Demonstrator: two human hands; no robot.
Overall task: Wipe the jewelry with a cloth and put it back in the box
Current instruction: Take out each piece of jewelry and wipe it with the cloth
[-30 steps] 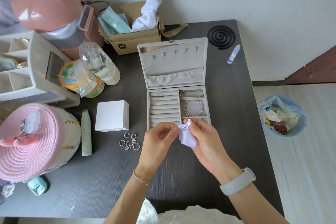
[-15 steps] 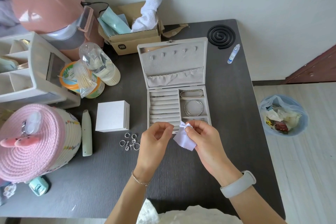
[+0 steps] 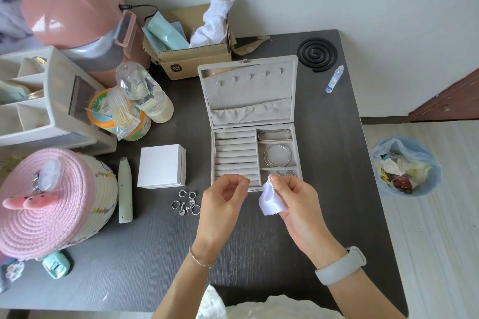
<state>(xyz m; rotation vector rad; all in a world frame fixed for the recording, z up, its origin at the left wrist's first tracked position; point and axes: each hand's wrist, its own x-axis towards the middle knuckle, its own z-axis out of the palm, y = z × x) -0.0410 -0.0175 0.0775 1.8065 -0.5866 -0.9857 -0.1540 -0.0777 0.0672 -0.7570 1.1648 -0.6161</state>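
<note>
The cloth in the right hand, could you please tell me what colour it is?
White, perhaps faintly lilac; the cloth shows best in the head view.

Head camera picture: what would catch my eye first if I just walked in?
Probably the open grey velvet jewelry box at the middle of the dark table, silver bangles in its right compartments. Just in front of it the right hand pinches a small white cloth, while the left hand hovers beside it with curled fingers. To the left, a cluster of silver rings lies loose on the tabletop.
</note>
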